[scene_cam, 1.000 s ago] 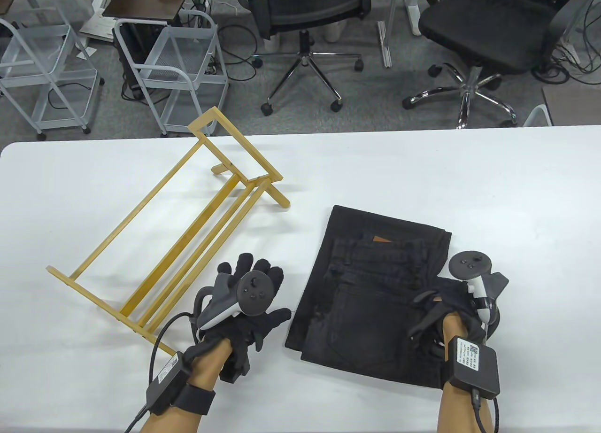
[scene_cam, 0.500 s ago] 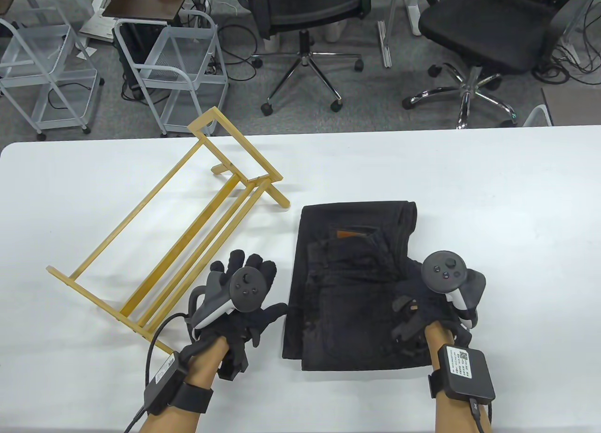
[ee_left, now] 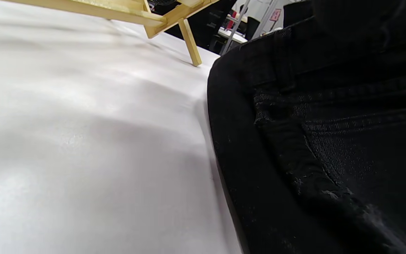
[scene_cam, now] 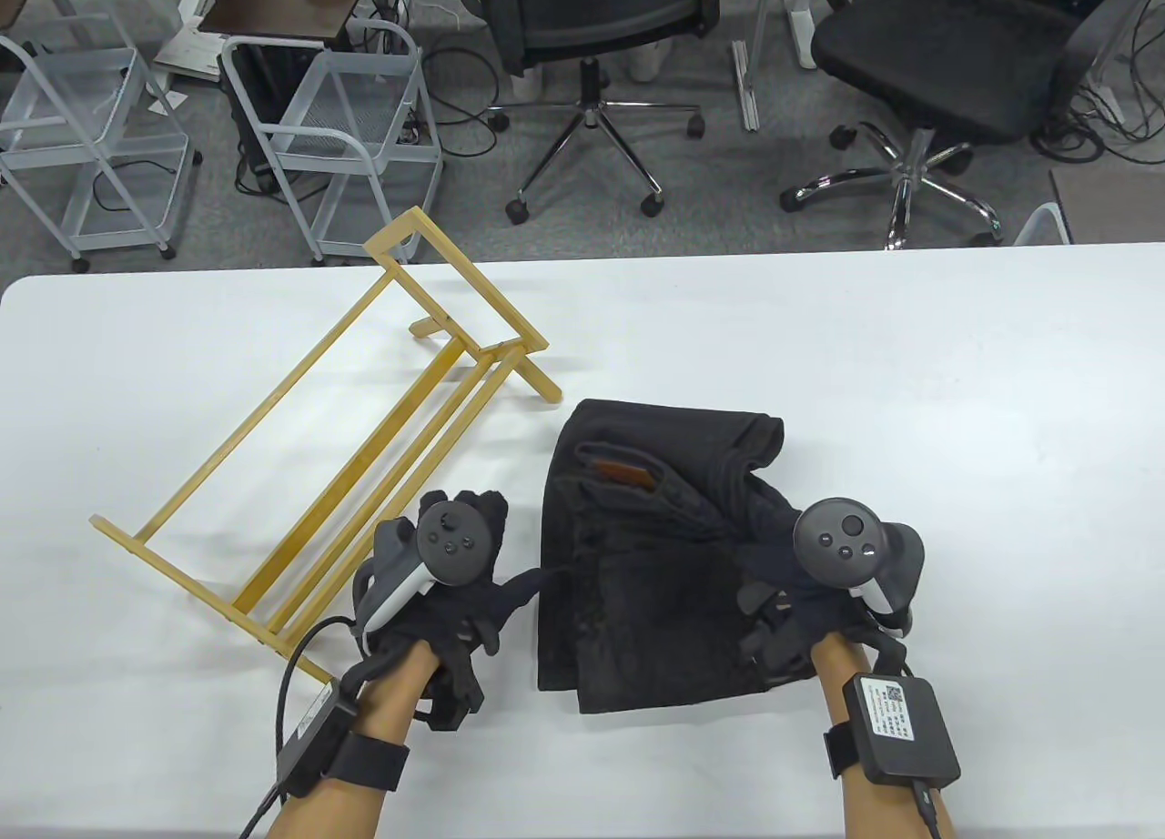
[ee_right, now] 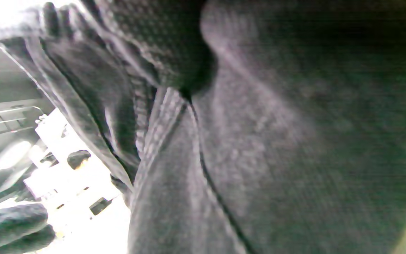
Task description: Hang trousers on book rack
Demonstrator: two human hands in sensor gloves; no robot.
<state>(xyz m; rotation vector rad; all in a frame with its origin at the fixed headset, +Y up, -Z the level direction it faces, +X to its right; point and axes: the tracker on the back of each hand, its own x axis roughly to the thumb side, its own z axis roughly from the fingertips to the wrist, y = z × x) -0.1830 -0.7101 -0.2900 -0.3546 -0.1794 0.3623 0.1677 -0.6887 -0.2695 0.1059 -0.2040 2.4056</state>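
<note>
The black folded trousers (scene_cam: pixel 637 602) lie on the white table (scene_cam: pixel 819 357), bunched up toward their right side. My right hand (scene_cam: pixel 792 602) grips their right edge; the right wrist view is filled with dark fabric (ee_right: pixel 294 141). My left hand (scene_cam: pixel 473 593) rests on the table just left of the trousers and holds nothing, its thumb reaching toward their left edge. The left wrist view shows that edge (ee_left: pixel 330 141) close up. The wooden book rack (scene_cam: pixel 537 379) stands at an angle on the left half of the table, just beyond my left hand; its leg (ee_left: pixel 189 38) shows in the left wrist view.
Two office chairs (scene_cam: pixel 592 20) and two white wire carts (scene_cam: pixel 337 138) stand on the floor beyond the table's far edge. Cables run from the boxes on both wrists off the near edge.
My right hand has dragged the trousers left toward the rack and my left hand, rumpling them. My left hand has shifted slightly left and back.
</note>
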